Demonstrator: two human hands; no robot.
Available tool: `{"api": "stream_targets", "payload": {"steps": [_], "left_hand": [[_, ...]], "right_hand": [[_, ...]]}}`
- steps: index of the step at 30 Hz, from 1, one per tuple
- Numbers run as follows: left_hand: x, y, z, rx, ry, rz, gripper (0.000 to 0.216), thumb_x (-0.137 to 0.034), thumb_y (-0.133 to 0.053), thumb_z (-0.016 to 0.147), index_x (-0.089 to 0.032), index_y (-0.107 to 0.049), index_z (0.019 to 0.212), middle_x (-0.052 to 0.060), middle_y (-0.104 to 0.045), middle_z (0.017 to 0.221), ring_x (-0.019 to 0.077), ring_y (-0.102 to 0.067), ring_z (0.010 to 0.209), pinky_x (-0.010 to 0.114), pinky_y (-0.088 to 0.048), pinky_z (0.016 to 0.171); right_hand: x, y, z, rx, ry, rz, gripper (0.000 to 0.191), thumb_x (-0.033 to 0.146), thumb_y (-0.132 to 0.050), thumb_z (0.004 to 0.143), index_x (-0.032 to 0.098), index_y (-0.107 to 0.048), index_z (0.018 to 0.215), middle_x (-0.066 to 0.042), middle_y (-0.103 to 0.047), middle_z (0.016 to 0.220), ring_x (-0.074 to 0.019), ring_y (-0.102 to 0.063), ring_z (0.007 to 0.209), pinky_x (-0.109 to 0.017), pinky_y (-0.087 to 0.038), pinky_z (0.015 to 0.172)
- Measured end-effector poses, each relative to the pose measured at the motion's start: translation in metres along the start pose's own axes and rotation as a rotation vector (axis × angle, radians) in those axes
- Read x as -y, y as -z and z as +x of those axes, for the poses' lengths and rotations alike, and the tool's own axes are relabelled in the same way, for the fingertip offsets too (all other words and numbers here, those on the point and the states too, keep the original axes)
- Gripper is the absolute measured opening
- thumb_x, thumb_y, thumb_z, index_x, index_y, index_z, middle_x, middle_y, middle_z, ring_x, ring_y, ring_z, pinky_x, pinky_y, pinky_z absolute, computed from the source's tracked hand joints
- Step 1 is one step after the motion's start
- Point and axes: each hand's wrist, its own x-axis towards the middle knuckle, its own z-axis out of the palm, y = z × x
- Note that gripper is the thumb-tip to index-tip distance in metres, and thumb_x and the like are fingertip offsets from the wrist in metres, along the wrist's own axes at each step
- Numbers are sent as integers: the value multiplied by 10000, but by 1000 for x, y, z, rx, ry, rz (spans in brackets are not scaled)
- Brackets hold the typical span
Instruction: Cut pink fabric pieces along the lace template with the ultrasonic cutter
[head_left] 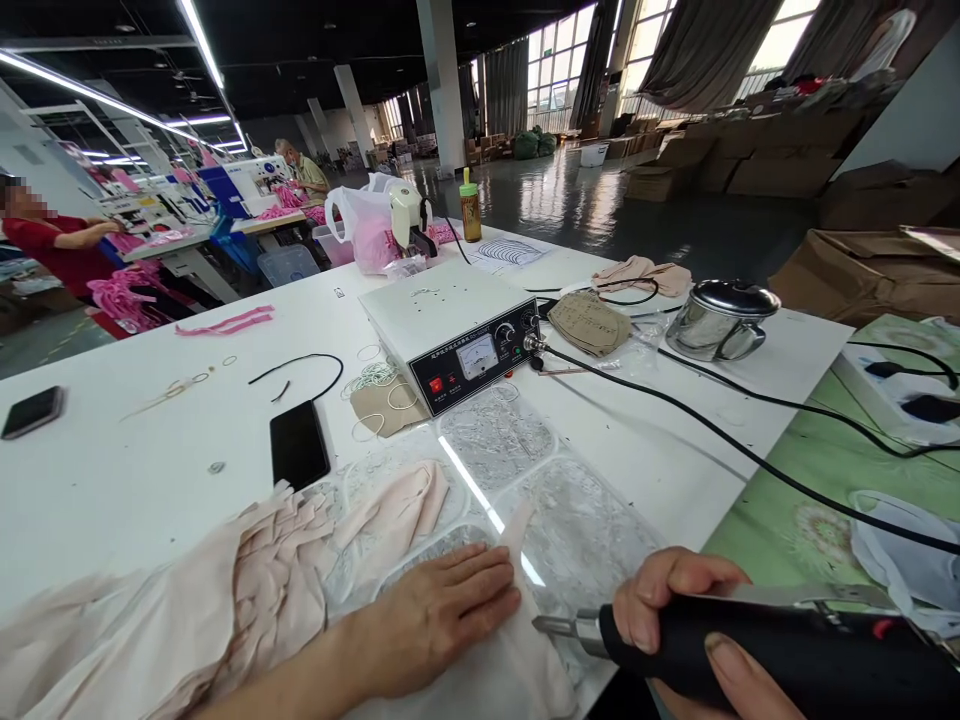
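Note:
My left hand (457,612) lies flat, palm down, fingers stretched out, pressing a pale pink piece of fabric (534,650) against a clear template sheet (592,510). My right hand (686,610) is wrapped round the black body of a handheld ultrasonic cutter (802,645). Its metal blade tip (553,625) points left, at the right edge of the fabric beside my left fingers; whether it touches the cloth I cannot tell. Left of my left hand lies a heap of pale pink fabric pieces (277,560). Another folded piece (405,510) rests on the template further back.
A control box (472,355) stands behind the template, its black cable (675,400) running right. Two phones (300,445), a steel mug (716,325), a bottle (470,210) and a plastic bag (367,220) lie about the white table. Other people sit at sewing machines, back left.

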Motion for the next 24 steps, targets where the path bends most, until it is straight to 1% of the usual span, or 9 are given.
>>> {"api": "stream_targets", "payload": {"steps": [3,5,8,10,13,16,20,24], "left_hand": [[-1,0,2,-16,-14,11,299,-111,-329,1020,-50,-558,1202,154,-638,1204,232,-512,1264,368,-412,1099],[-1,-1,2,-30,-20,27,292,-112,-337,1018,-44,-571,1178,145,-648,1178,239,-536,1238,362,-406,1103],[-1,-6,0,-21,-23,56,300,-115,-336,1017,-45,-577,1182,138,-644,1182,251,-521,1252,368,-390,1115],[-1,-9,-2,0,-25,71,302,-115,-345,1014,-50,-576,1197,136,-626,1218,256,-496,1276,372,-376,1124],[-1,-10,-3,14,-36,71,304,-112,-356,1008,-49,-570,1215,132,-603,1255,262,-475,1293,385,-369,1128],[0,-9,-2,-20,-49,62,301,-107,-355,1007,-42,-582,1193,126,-618,1224,269,-499,1264,390,-379,1116],[0,-7,1,-69,-68,68,259,-93,-397,994,-38,-617,1119,114,-649,1147,266,-550,1203,384,-405,1096],[1,-6,3,-76,-81,81,215,-92,-442,982,-41,-637,1057,107,-664,1088,259,-582,1156,379,-440,1064]], "right_hand": [[3,1,-2,24,-17,8,139,359,-519,836,245,-572,896,-12,-502,722,-146,-544,536,-315,-496,479],[4,2,-1,14,-17,13,141,347,-524,830,233,-572,898,-14,-510,731,-147,-552,551,-320,-505,495],[-1,0,8,-60,51,25,129,329,-564,819,223,-571,891,-6,-521,741,-135,-549,559,-318,-512,515],[-9,-4,17,-82,105,45,120,306,-584,810,223,-575,897,1,-533,750,-129,-552,561,-317,-512,522],[-24,-7,30,-75,156,63,132,272,-574,804,223,-581,927,0,-550,788,-131,-560,578,-337,-515,548],[-35,-7,36,-53,197,48,146,264,-554,812,224,-581,950,-6,-554,820,-133,-557,591,-354,-517,558],[-39,-4,34,-17,208,21,136,257,-543,833,228,-574,962,-12,-556,844,-133,-554,597,-366,-523,559],[-38,-4,34,-31,202,23,136,265,-566,823,224,-579,951,-13,-556,833,-132,-551,600,-362,-520,559]]}}
